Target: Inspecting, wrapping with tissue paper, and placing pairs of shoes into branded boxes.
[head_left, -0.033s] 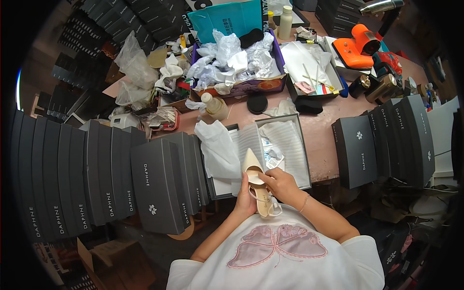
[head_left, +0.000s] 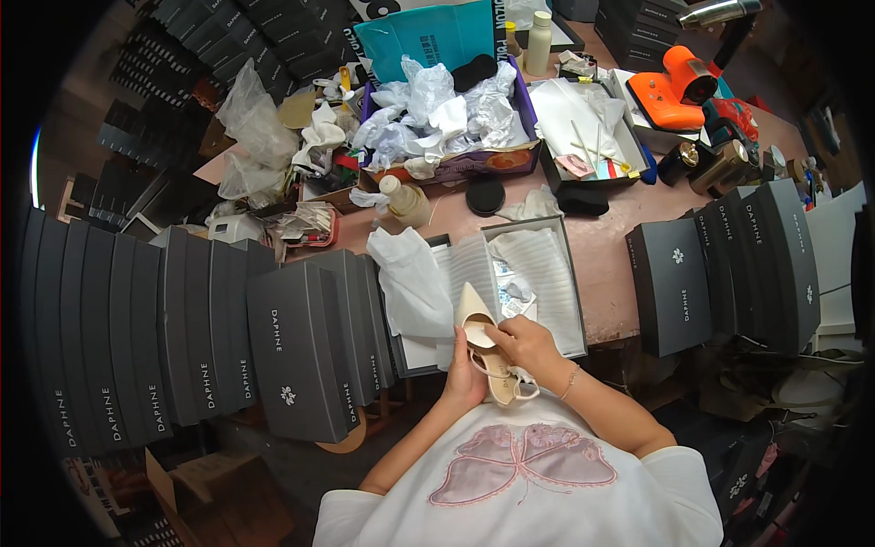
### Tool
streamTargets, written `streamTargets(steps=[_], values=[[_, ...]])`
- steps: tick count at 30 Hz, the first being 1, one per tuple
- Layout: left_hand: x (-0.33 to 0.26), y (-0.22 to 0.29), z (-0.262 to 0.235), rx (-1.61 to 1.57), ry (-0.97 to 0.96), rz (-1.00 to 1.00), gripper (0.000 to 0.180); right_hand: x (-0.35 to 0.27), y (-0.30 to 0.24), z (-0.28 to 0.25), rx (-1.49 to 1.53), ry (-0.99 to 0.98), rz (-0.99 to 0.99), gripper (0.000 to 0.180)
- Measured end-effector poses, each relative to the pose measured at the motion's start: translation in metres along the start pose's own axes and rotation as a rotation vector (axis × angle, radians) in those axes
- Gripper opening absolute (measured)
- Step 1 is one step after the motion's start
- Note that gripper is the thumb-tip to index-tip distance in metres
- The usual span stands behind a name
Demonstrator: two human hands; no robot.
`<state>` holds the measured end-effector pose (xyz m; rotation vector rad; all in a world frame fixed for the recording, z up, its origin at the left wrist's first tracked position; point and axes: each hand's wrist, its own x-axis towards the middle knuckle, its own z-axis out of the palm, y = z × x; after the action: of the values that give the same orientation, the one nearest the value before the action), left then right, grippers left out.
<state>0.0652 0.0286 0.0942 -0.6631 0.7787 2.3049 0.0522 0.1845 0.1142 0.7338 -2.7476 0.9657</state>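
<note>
Close in front of my chest is a cream pointed-toe shoe (head_left: 473, 301) with a heel strap, its toe directed away from me. My left hand (head_left: 463, 378) wraps the shoe's left side, thumb along the edge. From the right, my right hand (head_left: 529, 347) is closed at the shoe's opening, with its fingertips partly hidden inside. The strap (head_left: 524, 383) loops loosely over the insole near my shirt. Just beyond the shoe lies an open grey shoebox (head_left: 581, 314), lined with white striped wrapping (head_left: 542, 251) and holding small paper packets (head_left: 518, 296). White tissue (head_left: 407, 278) spreads to its left.
Dark grey shoeboxes stand upright in rows at the left (head_left: 296, 351) and right (head_left: 673, 292). Farther back on the pink table are a purple box (head_left: 492, 164) of crumpled paper, a pump bottle (head_left: 406, 202), a round black tin (head_left: 485, 195) and an orange device (head_left: 670, 96).
The shoe has tilted slightly in my hands, and its strap loop has shifted a little. My hands keep nearly the same place.
</note>
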Motion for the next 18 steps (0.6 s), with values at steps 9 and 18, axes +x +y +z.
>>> streamTargets(steps=[9, 18], values=[[0.01, -0.013, -0.021, 0.092, 0.009, 0.071, 0.057, -0.004, -0.001, 0.021, 0.21, -0.04, 0.072, 0.028], [0.005, -0.009, -0.023, 0.053, 0.026, 0.027, 0.046, 0.014, 0.019, 0.018, 0.381, -0.101, 0.237, 0.028]])
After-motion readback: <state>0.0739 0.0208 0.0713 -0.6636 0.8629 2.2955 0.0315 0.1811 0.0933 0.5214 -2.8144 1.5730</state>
